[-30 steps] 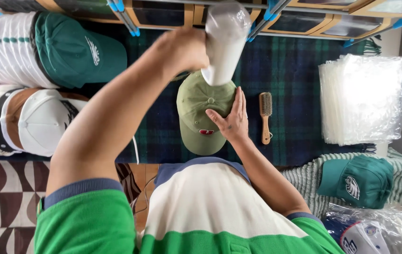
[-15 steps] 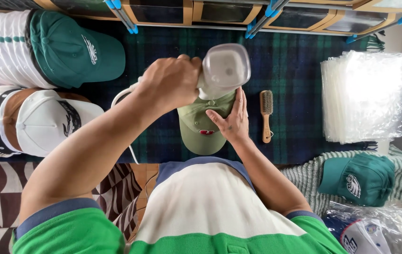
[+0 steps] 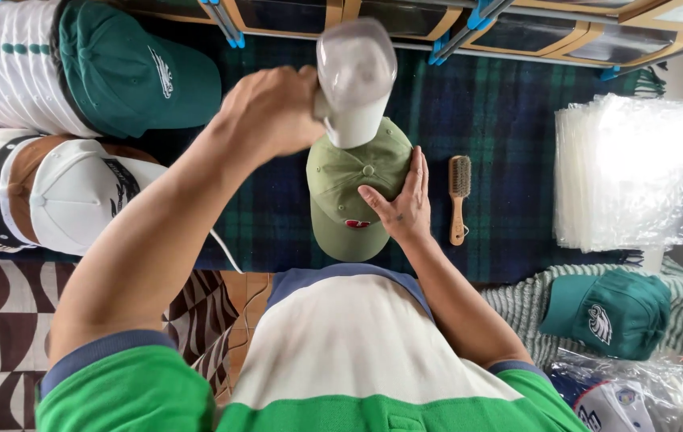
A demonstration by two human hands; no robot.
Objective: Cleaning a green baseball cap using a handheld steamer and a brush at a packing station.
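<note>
The left hand (image 3: 273,112) is gripping a white handheld steamer (image 3: 353,80) over the olive cap (image 3: 349,192); the right hand (image 3: 397,204), open, is steadying its crown.

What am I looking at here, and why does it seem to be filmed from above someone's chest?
There is no machine: a person wears a camera on the head, and it looks straight down past a green and white shirt at the two bare hands. The left hand holds a white handheld appliance above an olive green cap; what kind of appliance it is I cannot tell. The right hand rests flat on the side of that cap. The cap lies on a dark plaid cloth. Beside it lies a small wooden brush, then a stack of clear plastic bags. Dark green and white caps lie stacked on the left.
</note>
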